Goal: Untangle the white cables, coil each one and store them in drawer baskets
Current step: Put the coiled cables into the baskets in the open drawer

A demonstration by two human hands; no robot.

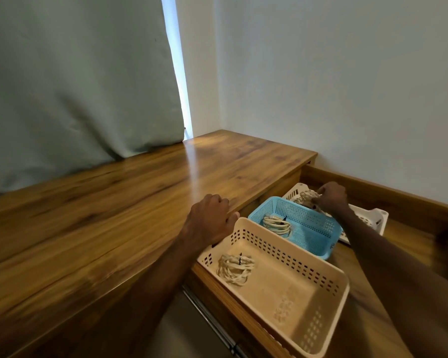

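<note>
- Progress looks close to the end: three baskets sit in the open drawer, and each has a coiled white cable in it or arriving in it.
- Right hand reaches into the white basket, its fingers curled around the third coil, which sits low inside the basket directly under the fingertips.
- Just beside that hand, on its near-left side, stands the blue basket with the second coil lying loose on its floor, touched by nobody.
- Left hand rests on the edge of the desktop, fingers loosely curled, holding no cable; its thumb sits just beside the corner of the beige basket.
- Below and to the right of that hand, the first coil lies in the beige basket's near-left part.
- No tangled or uncoiled cable shows on the desktop around the left hand.
- What seems left, as a judgement: letting go of the third coil and, probably, closing the drawer.
</note>
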